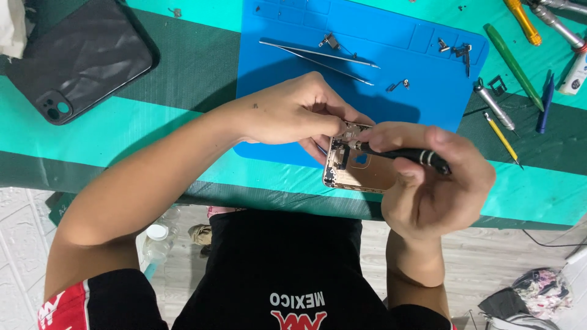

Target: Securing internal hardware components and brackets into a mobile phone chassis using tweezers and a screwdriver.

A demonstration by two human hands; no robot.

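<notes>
The left hand [293, 113] pinches the open gold metal phone shell [358, 168]. The right hand [434, 183] grips a thin black screwdriver [403, 154], tip on a screw. Next needs slow, steady turning.

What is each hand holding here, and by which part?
The left hand grips the opened gold phone housing at its top edge. The right hand holds a black precision screwdriver by its handle, tip on the housing.

far left: black phone back cover [79, 58] on table [183, 73] | far centre: tweezers [318, 56] and small loose parts [455, 49] on blue mat [391, 18] | far right: green pry tool [513, 66], yellow-handled tools [502, 138] | near left, floor: plastic bottle [157, 241]
</notes>
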